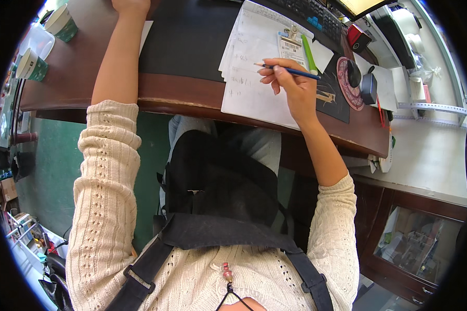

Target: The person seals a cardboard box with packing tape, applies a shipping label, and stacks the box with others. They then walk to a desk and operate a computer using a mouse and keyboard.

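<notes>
My right hand (290, 79) grips a dark blue pencil (295, 71) above a stack of white papers (257, 97) with handwriting. The pencil's point is towards the left, over the sheet. Just beyond the hand, a green pen or marker (309, 54) and a label under a metal bulldog clip (292, 37) lie on the papers. My left hand (131, 3) is cut off by the top edge of the picture, its fingers hidden. Its forearm rests across the brown wooden desk (171, 104), beside the black desk mat (186, 42) and the corner of a white sheet (146, 35).
Two paper cups (64, 25) and a clear plastic container (39, 42) stand at the left. A black keyboard (319, 19), a computer mouse (353, 73) on a round pink pad (344, 83), a dark blue box (369, 88) and a red box (358, 38) are at the right.
</notes>
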`<state>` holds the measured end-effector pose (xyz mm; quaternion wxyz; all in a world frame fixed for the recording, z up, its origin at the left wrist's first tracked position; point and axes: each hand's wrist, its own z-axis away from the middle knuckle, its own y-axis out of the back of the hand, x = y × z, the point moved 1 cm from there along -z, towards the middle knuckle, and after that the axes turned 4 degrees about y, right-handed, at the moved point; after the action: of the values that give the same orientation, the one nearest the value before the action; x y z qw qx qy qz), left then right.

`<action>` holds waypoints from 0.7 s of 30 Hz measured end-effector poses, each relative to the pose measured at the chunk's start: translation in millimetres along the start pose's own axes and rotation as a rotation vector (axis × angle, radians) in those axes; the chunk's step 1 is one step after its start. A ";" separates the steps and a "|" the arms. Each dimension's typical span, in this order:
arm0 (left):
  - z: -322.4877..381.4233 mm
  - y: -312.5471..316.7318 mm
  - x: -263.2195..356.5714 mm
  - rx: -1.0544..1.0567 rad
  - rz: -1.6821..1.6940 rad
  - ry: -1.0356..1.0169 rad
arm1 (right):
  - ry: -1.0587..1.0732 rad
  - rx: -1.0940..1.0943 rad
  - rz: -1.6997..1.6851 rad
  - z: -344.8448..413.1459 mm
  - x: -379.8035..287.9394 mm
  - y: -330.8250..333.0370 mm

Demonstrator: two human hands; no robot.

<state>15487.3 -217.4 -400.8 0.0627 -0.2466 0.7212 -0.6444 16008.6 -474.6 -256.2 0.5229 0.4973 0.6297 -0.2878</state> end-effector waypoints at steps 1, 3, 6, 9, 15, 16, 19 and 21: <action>5.4 -9.1 3.2 0.030 -0.021 -0.022 | -0.038 -0.008 0.016 0.6 3.0 -2.2; 15.9 -27.4 7.2 0.077 -0.047 -0.059 | -0.071 -0.009 -0.015 2.2 12.0 -4.3; 25.5 -45.7 1.1 0.139 -0.089 -0.081 | -0.144 0.001 -0.008 8.5 22.1 0.1; 32.3 -55.5 -1.0 0.177 -0.109 -0.096 | -0.150 -0.014 0.017 9.6 26.9 -0.9; 41.2 -69.6 -3.6 0.229 -0.128 -0.123 | -0.136 0.015 0.121 8.6 25.0 -2.1; 43.0 -71.3 -4.1 0.237 -0.131 -0.127 | -0.132 0.013 0.125 8.8 25.0 -2.2; 50.4 -75.3 -7.1 0.251 -0.137 -0.135 | -0.117 0.001 0.149 9.7 23.7 -3.5; 52.9 -77.6 -7.2 0.263 -0.147 -0.137 | -0.100 -0.015 0.184 9.5 21.4 -5.1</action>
<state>15536.5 -265.5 -336.5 0.0961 -0.3315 0.6046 -0.7179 16008.3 -477.7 -280.0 0.5816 0.5340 0.5566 -0.2583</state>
